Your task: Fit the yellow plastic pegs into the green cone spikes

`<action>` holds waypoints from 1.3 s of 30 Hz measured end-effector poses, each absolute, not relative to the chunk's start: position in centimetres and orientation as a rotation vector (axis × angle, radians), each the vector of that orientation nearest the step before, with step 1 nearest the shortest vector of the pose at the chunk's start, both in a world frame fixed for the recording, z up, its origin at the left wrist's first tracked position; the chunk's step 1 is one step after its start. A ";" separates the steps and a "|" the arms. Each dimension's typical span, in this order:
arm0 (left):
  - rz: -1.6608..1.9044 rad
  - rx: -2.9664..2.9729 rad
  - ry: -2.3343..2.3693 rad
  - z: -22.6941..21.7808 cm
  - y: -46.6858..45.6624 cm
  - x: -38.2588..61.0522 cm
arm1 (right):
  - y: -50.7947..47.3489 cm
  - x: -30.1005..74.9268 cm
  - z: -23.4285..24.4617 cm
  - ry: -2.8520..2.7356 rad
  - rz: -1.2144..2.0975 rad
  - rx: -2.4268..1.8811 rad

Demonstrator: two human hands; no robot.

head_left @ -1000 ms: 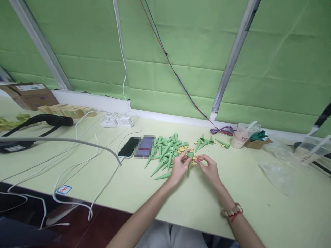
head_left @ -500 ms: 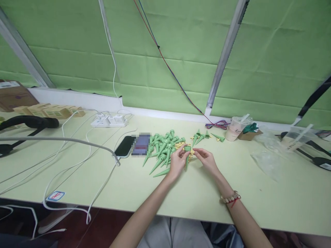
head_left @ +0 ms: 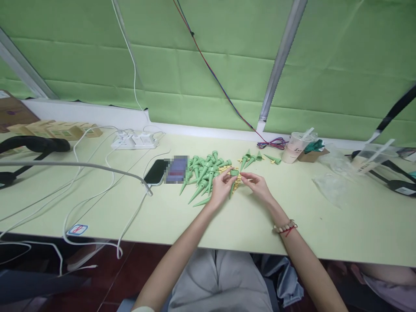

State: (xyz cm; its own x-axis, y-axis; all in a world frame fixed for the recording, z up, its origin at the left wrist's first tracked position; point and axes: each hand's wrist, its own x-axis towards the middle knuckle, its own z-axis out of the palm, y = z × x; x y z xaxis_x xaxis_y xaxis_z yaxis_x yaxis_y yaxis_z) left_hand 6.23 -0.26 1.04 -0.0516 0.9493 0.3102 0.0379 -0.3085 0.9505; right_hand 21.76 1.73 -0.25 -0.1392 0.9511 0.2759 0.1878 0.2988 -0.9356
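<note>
My left hand (head_left: 222, 189) is closed around a green plastic plant watering spike (head_left: 234, 172), its wide collar up and its point down. Thumb and forefinger of my right hand (head_left: 259, 186) pinch together at the collar's right side, where a bit of yellow shows; it looks like a small yellow plastic piece, mostly covered by the fingertips. To the left of my hands lies a heap of green spikes (head_left: 202, 173). Small yellow pieces (head_left: 238, 189) are scattered under and behind my hands. A smaller group of spikes (head_left: 250, 162), some with yellow parts by them, lies beyond.
Left of the heap lie a phone (head_left: 157, 172) and a blurred-out flat item (head_left: 177, 170). White cables (head_left: 113, 190) run across the table's left side from a power strip (head_left: 134, 141). On the right are a drink cup (head_left: 292, 149), a plastic bag (head_left: 331, 188) and another cup (head_left: 370, 160).
The whole view has tilted down a little, so the table sits higher in the picture. Both hands keep their hold at the spike's collar, with little visible movement.
</note>
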 end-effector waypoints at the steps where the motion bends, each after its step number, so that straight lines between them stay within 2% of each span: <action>1: 1.465 1.441 1.105 1.0 -0.3 6.2 | 1.7 21.8 -0.2 -1.562 0.973 -1.068; 11: 1.464 1.461 1.085 0.9 -0.1 6.3 | 1.8 21.8 -0.2 -1.593 0.924 -1.088; 23: 1.452 1.315 1.117 1.0 0.0 6.7 | 0.8 21.7 0.6 -1.708 0.402 -1.034; 36: 1.513 1.294 1.063 1.2 -0.2 6.7 | 1.5 21.7 -0.2 -1.629 0.834 -1.088; 39: 1.503 1.304 1.084 1.1 -0.2 6.9 | 1.6 21.7 -0.2 -1.623 0.840 -1.079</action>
